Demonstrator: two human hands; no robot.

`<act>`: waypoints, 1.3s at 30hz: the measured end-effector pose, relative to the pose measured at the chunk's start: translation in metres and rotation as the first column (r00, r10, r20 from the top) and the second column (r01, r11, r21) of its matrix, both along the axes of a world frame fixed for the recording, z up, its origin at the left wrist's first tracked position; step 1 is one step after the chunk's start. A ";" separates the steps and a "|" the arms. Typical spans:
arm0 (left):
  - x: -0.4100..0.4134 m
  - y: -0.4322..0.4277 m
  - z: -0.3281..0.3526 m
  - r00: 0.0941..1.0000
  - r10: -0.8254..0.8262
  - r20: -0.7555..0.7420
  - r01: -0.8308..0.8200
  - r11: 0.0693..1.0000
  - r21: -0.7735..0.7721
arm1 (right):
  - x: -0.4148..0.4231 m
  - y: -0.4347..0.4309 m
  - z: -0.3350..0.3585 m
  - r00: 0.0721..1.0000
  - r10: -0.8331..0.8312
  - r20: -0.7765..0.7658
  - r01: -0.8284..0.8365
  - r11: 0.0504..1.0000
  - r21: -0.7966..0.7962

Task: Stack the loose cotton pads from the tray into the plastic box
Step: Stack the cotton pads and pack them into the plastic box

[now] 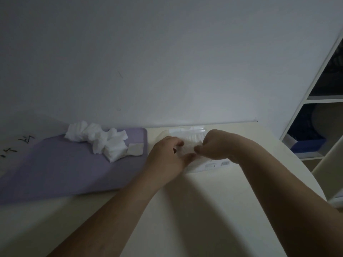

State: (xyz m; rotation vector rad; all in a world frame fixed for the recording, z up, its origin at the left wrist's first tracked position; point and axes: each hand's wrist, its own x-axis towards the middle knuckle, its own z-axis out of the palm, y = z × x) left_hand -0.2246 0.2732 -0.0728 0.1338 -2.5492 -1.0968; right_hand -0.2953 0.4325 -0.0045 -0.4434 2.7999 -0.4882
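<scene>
Both | left hand, right hand fingers grip plastic box | long axis toward wall

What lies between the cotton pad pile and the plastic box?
In the head view, only the right rim of the purple tray and a narrow strip of cream table separate the cotton pads from the plastic box.

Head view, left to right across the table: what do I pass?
Purple tray → loose cotton pads on its right part → left hand → right hand → white shelf unit. Plastic box left out: it lies under both hands.
</scene>
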 end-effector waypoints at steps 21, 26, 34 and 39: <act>0.014 -0.012 0.002 0.989 -0.109 -0.098 0.094 0.986 -0.141 | 0.031 -0.026 0.009 0.827 -0.044 -0.560 0.099 0.993 0.068; 0.027 -0.033 0.004 0.998 -0.069 -0.011 0.067 0.987 -0.143 | 0.049 -0.070 -0.003 0.899 -0.042 -0.435 -0.151 0.905 -0.398; 0.060 -0.143 -0.004 0.996 0.082 0.020 -0.076 0.975 -0.211 | 0.051 -0.163 -0.028 0.935 0.294 -0.200 -0.310 0.949 -0.054; 0.050 -0.175 0.001 0.985 0.171 -0.028 -0.172 0.947 -0.271 | 0.037 -0.191 -0.049 0.927 0.351 -0.131 -0.334 0.932 0.140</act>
